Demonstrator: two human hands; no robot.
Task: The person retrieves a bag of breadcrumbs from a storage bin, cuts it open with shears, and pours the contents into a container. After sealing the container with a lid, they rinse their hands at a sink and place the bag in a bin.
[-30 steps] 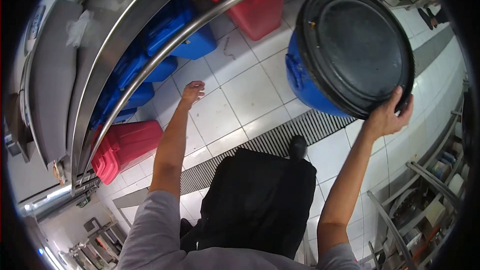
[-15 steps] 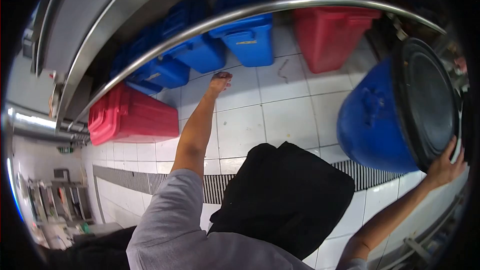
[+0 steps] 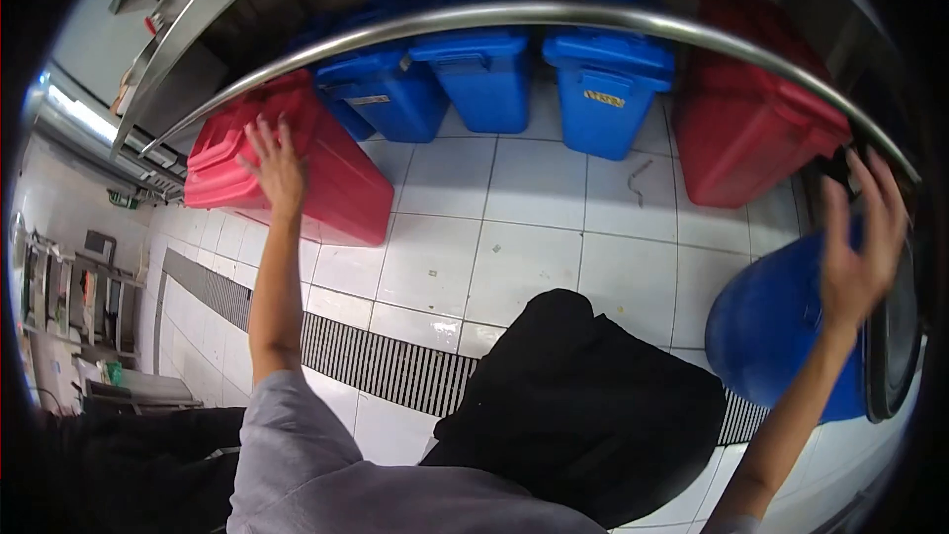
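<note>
My left hand (image 3: 275, 166) is raised with its fingers spread, in front of the red bin (image 3: 341, 178) on the left; whether it touches the bin cannot be told. Over on the right, my right hand (image 3: 858, 252) has its fingers apart and holds nothing. It appears in front of the blue barrel (image 3: 756, 331), hiding part of it. The barrel's dark lid (image 3: 898, 346) faces right. Several blue bins, among them one with a yellow label (image 3: 613, 104), stand in a row behind the metal rail (image 3: 534, 14).
Another red bin (image 3: 732, 143) stands at the right end of the row. A drain grate (image 3: 386, 366) crosses the white tiled floor (image 3: 534, 262). Shelves (image 3: 79, 297) are at the far left. Black cloth (image 3: 583, 405) covers my lap area.
The view has shifted. My right hand has come off the barrel's lid edge and risen. My left hand has moved left to the red bin, and its fingers have spread.
</note>
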